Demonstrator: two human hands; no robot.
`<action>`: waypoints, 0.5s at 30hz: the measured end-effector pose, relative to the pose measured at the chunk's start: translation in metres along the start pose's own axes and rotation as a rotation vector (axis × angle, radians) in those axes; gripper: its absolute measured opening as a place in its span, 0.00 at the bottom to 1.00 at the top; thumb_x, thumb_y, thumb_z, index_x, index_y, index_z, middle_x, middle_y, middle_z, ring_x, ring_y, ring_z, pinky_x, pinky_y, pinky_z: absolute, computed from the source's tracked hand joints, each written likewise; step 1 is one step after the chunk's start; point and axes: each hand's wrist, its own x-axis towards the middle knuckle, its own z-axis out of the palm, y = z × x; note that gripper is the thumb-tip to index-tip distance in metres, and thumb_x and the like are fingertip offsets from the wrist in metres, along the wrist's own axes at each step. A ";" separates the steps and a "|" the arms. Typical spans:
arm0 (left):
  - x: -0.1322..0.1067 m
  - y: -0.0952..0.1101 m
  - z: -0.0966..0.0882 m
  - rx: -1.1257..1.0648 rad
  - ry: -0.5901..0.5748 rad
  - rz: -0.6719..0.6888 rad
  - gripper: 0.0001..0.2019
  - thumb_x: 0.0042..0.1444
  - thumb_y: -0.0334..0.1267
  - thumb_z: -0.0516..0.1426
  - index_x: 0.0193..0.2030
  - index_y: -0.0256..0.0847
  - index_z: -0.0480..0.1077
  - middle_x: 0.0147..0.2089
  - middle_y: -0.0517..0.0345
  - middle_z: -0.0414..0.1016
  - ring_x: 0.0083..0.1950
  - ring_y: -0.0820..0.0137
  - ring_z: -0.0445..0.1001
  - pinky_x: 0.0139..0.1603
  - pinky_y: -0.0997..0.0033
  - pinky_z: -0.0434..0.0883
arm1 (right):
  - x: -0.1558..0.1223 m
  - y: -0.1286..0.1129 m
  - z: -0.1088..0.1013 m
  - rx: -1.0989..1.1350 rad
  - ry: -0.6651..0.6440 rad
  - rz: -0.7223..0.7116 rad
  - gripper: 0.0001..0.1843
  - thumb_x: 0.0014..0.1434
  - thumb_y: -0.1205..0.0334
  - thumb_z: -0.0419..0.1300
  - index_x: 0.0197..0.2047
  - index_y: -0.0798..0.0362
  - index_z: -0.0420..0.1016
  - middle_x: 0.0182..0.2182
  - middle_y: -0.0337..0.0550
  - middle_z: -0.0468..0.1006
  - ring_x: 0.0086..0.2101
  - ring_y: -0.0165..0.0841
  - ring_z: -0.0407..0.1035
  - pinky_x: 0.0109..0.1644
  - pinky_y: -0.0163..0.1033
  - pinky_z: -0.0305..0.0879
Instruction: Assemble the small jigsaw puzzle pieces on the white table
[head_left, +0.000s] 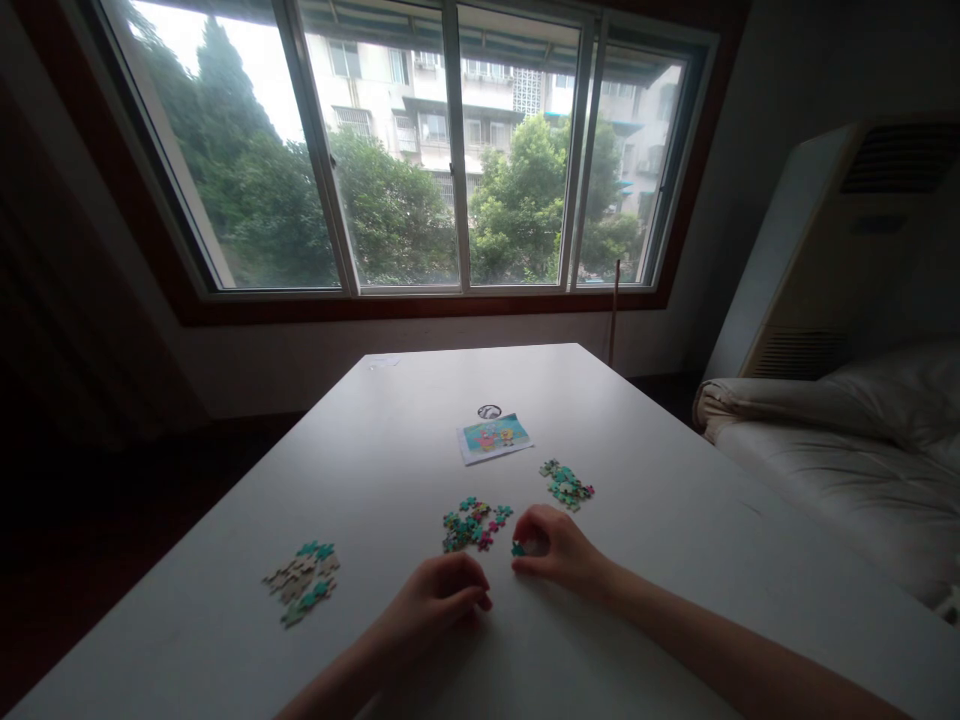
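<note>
My right hand (556,545) is bent into a pinch just above the white table (637,640). A small teal jigsaw puzzle piece (517,549) shows at its fingertips. To the left and a little nearer, my left hand (450,590) has its fingers curled together. Its palm side is hidden, so anything inside cannot be made out. Just beyond both hands lies a loose heap of puzzle pieces (474,525), teal, green and pink. Another small heap (568,486) is past the right hand. Far to the left sits a third pile (304,580), with several pieces grey side up.
A printed picture card (495,437) lies behind the middle heap, with a round black-and-white item (489,411) past it. A pale sheet (382,361) is at the table's far left corner. On the right stands a padded sofa (825,450); the window (457,150) is ahead.
</note>
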 end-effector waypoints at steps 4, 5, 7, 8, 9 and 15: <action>-0.001 0.002 0.001 0.005 0.010 -0.011 0.19 0.42 0.51 0.64 0.30 0.35 0.68 0.27 0.57 0.73 0.28 0.72 0.69 0.30 0.74 0.65 | 0.000 0.001 0.001 0.180 -0.029 0.036 0.09 0.43 0.71 0.64 0.30 0.55 0.71 0.21 0.32 0.69 0.23 0.25 0.61 0.28 0.30 0.57; -0.001 0.002 0.001 0.005 0.011 -0.016 0.20 0.41 0.51 0.64 0.30 0.35 0.68 0.27 0.57 0.73 0.28 0.73 0.69 0.30 0.74 0.65 | 0.000 0.002 0.001 0.215 -0.012 0.053 0.08 0.44 0.70 0.64 0.30 0.55 0.71 0.20 0.32 0.68 0.22 0.25 0.61 0.27 0.30 0.57; -0.001 0.003 0.002 0.005 0.011 -0.020 0.20 0.41 0.51 0.64 0.30 0.35 0.68 0.27 0.58 0.73 0.28 0.73 0.68 0.30 0.74 0.65 | 0.002 0.004 0.001 0.319 0.038 0.097 0.08 0.45 0.66 0.64 0.31 0.55 0.70 0.18 0.32 0.68 0.21 0.25 0.63 0.26 0.31 0.59; -0.001 0.003 0.002 0.006 0.010 -0.018 0.20 0.41 0.52 0.64 0.30 0.36 0.68 0.27 0.58 0.73 0.28 0.73 0.68 0.30 0.74 0.65 | 0.004 0.006 0.002 0.389 0.059 0.121 0.09 0.46 0.62 0.64 0.31 0.55 0.70 0.19 0.32 0.69 0.21 0.26 0.65 0.26 0.32 0.60; -0.001 0.003 0.002 0.008 0.011 -0.015 0.20 0.41 0.52 0.64 0.30 0.36 0.68 0.27 0.57 0.73 0.27 0.73 0.68 0.30 0.73 0.65 | 0.005 0.007 0.002 0.462 0.073 0.145 0.10 0.47 0.59 0.63 0.31 0.54 0.69 0.19 0.33 0.70 0.21 0.27 0.67 0.27 0.33 0.62; 0.000 0.000 -0.001 0.016 0.013 -0.042 0.21 0.40 0.53 0.64 0.30 0.36 0.68 0.28 0.57 0.73 0.28 0.72 0.69 0.31 0.73 0.65 | 0.011 0.017 0.000 0.599 0.265 0.171 0.16 0.48 0.50 0.61 0.33 0.55 0.71 0.23 0.38 0.73 0.23 0.30 0.69 0.26 0.35 0.63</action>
